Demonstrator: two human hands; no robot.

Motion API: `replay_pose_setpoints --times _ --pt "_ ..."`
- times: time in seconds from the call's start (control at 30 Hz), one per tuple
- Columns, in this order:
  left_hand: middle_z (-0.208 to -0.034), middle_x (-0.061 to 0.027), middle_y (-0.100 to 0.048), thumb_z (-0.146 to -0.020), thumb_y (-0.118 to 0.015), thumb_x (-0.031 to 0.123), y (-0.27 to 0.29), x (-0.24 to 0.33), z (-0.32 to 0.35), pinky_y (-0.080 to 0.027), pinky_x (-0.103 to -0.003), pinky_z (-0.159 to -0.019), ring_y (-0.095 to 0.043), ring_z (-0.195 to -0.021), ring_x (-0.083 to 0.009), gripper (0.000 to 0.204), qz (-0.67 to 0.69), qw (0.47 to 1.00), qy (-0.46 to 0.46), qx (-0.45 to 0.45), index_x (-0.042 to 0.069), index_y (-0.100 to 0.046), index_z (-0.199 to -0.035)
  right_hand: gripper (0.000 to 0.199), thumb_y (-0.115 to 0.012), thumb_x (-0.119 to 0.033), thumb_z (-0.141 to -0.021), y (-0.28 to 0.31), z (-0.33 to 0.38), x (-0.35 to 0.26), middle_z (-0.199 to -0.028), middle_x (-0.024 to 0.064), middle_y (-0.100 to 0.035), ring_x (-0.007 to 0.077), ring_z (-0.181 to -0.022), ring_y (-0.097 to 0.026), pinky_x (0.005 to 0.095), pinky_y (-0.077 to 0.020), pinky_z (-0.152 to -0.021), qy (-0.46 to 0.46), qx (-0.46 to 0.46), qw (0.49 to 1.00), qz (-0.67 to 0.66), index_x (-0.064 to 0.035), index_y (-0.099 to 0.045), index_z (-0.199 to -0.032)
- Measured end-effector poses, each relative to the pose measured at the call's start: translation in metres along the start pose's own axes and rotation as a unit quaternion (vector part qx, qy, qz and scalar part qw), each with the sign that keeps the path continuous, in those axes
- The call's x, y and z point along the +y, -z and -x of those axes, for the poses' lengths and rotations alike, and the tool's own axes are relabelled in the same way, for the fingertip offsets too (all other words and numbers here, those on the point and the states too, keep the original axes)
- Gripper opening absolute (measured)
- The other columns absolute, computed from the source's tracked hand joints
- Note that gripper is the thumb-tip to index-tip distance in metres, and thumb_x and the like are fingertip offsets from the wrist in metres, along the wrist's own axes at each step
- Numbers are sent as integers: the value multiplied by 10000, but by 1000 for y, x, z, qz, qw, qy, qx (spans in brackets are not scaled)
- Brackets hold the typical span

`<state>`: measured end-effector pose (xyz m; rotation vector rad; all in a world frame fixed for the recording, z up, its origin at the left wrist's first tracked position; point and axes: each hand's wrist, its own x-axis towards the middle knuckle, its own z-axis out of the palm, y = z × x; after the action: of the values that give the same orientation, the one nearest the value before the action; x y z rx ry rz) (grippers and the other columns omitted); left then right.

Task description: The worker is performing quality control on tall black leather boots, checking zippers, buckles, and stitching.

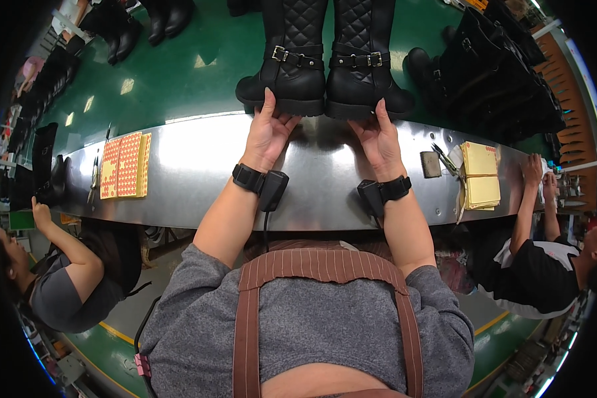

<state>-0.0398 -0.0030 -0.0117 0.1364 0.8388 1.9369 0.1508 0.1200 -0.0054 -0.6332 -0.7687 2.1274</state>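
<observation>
Two tall black boots [288, 76] with quilted shafts and buckled ankle straps lie side by side in front of me, their soles toward me and their toes pointing outward. My left hand [268, 138] grips the sole edge of the left boot, thumb up along its side and fingers under it. The right boot [363, 79] is held the same way by my right hand [379, 142]. Some fingertips are hidden beneath the soles. Both forearms reach over the shiny metal ledge [325, 192], with a black device strapped to each wrist.
Red-and-yellow sticker sheets [121, 166] lie at left, a yellow paper pad [481, 174] and dark block [430, 164] at right. More black boots [491, 73] stand on the green surface [172, 86]. Co-workers sit at left [73, 278] and right [530, 265].
</observation>
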Motion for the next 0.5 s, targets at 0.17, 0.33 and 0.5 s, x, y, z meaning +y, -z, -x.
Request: replay_pose_setpoints --times 0.17,0.33,0.5 --pt "-1304 -70 -544 -887 -671 445 2 0 -2 -407 -454 -1025 -516 -1213 -249 639 24 1000 -4 -19 174 -356 -1373 422 -665 -364 -919 -2 1 -1 -1145 88 -621 237 -1081 -595 442 -483 -967 7 -1 1000 -16 -53 -585 -1193" --pt "-1298 -68 -551 -895 -663 441 6 -1 -4 -417 -447 -1019 -523 -1207 -245 616 21 999 -11 -30 183 -369 -1371 421 -642 -351 -936 2 0 1 -1196 100 -606 246 -1123 -572 447 -458 -1013 0 8 1000 -21 -61 -560 -1229" --pt "-1323 -45 -544 -907 -654 432 10 -2 -4 -424 -437 -1002 -523 -1208 -231 584 14 999 -5 -33 189 -396 -1372 387 -628 -341 -946 7 -3 3 -1161 98 -633 238 -1105 -592 436 -485 -973 0 3 1000 -26 -60 -578 -1206"
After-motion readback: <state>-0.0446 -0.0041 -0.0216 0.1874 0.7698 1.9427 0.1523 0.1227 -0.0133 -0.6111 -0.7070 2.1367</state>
